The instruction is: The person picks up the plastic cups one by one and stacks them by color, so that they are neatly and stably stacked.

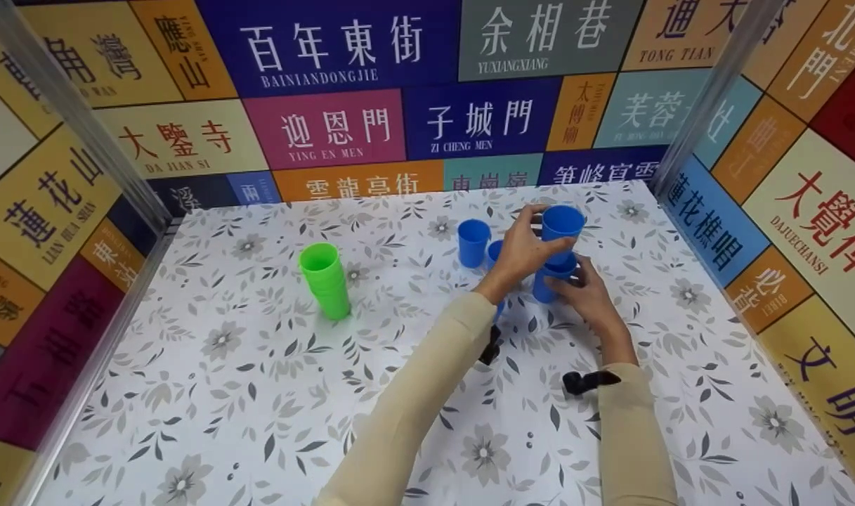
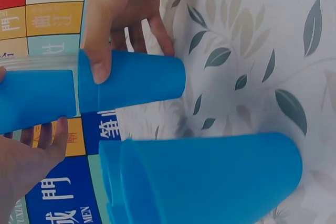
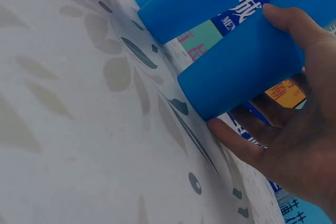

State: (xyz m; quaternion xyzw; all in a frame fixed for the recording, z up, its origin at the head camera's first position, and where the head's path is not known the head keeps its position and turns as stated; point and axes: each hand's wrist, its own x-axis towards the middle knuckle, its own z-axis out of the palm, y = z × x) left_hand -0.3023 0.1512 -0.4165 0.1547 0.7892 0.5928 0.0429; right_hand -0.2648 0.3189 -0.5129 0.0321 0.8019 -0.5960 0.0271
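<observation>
My left hand [image 1: 522, 249] grips an upper blue cup [image 1: 562, 223] at the right rear of the table. Its base overlaps the mouth of a lower blue cup [image 1: 545, 284] in the head view. Around that lower cup my right hand [image 1: 592, 295] curls, thumb on one side and fingers on the other. In the left wrist view, the upper cup [image 2: 37, 100] lines up end to end with the lower cup [image 2: 142, 80]. The lower cup [image 3: 241, 69] stands close over the tabletop in the right wrist view.
Left of the hands stands another blue cup [image 1: 473, 242]. More blue cups are partly hidden behind the left hand and forearm. A stack of green cups [image 1: 327, 281] stands left of centre on the flowered tabletop [image 1: 258, 393]. Printed panels [image 1: 483, 119] wall in the back and sides.
</observation>
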